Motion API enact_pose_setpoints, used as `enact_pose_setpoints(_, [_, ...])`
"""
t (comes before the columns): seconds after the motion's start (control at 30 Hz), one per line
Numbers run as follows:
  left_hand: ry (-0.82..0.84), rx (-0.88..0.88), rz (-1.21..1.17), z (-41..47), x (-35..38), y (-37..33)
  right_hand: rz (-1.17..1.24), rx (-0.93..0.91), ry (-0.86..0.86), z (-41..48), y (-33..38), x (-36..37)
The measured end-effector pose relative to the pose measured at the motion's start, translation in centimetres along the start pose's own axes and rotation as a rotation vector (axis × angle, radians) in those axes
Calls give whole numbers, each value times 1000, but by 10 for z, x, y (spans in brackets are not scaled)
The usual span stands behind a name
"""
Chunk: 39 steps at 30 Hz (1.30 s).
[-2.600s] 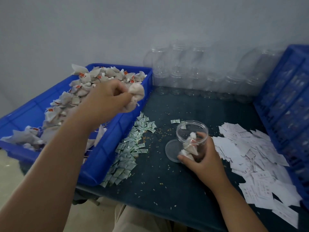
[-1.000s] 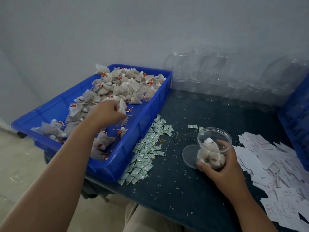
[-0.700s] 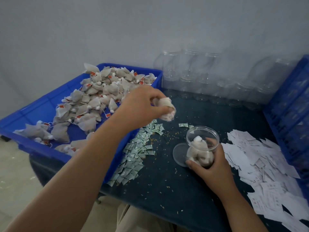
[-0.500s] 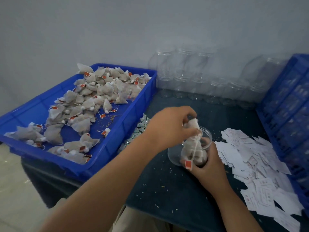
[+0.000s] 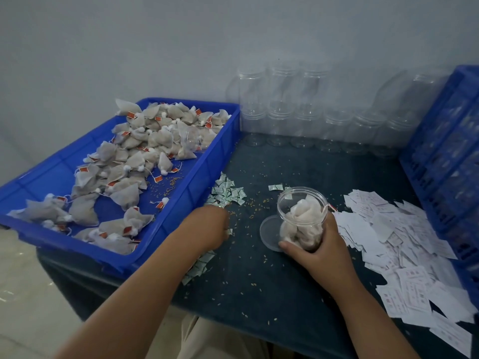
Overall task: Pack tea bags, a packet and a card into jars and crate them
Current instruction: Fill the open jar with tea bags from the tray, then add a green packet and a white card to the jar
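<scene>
R hand [image 5: 321, 252] on the jar [image 5: 302, 203], L hand [image 5: 207, 226] down in the packets [image 5: 228, 194].
Your R hand grips the jar mid-bench [image 5: 259, 281], tea bags [image 5: 303, 215] inside, a clear lid [image 5: 268, 229] just left of it. Your L hand sits knuckles-up on the green packets beside the blue tray [image 5: 207, 177]; fingers hidden, so can't tell if it's pinching one. Cards [image 5: 388, 229] lie right of the jar, crate [image 5: 445, 151] at the right edge, empty jars [image 5: 311, 120] along the far wall.

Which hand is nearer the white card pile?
Right. The right hand grips the jar, just left of the card pile. The left hand is farther left, past the jar, over the green packets beside the blue tray.
</scene>
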State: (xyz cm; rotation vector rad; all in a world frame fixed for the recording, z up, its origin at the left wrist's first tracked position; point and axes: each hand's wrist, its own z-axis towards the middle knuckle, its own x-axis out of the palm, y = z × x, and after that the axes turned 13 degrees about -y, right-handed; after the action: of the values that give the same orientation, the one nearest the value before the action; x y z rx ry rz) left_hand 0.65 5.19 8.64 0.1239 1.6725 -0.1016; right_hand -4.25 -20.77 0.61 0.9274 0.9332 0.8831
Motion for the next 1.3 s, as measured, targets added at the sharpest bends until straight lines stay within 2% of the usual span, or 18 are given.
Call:
enact_pose_setpoints(0.17, [-85, -28, -88, -1, 9, 6, -1, -3, 1, 0, 0, 1])
enact_pose_setpoints(0.23, [-167, -44, -163, -2, 8, 5, -1, 0, -1, 0, 0, 1])
enact_pose_setpoints(0.33, [-398, -69, -512, -6, -6, -7, -1, -12, -2, -1, 2, 1])
enact_pose_setpoints(0.43, [-567, 96, -861, -16, -35, -35, -5, -31, -18, -1, 1, 2])
enact_pose_setpoints(0.5, [-585, 242, -830, -19, -46, -54, -1, -37, -29, -1, 2, 1])
enact_pose_setpoints(0.57, [-552, 289, -661, -13, -48, -68, 9, -49, -57, -2, 5, 1])
enact_pose_setpoints(0.63, [-520, 259, -648, -5, -44, -80, 23, -61, -88, -3, 7, 0])
enact_pose_setpoints(0.73, [-646, 119, -937, 4, -39, -90, 46, -61, -150, 0, 6, -4])
enact_pose_setpoints(0.8, [-689, -2, -999, 13, -30, -92, 70, -49, -230, 5, 4, -12])
enact_pose_setpoints(0.87, [-539, -20, -920, 20, -14, -96, 80, -27, -359, 11, 3, -21])
enact_pose_setpoints(0.93, [-341, 69, -768, 24, 6, -105, 73, 11, -527, 17, 2, -31])
enact_pose_setpoints(1.0, [-257, 183, -636, 25, 26, -119, 70, 19, -667, 23, -1, -38])
enact_pose_setpoints(1.13, [-333, 304, -469, 39, 48, -152, 54, 34, -820, 31, -13, -48])
enact_pose_setpoints(1.3, [-430, 375, -190, 59, 51, -173, 43, 18, -798, 35, -16, -46])
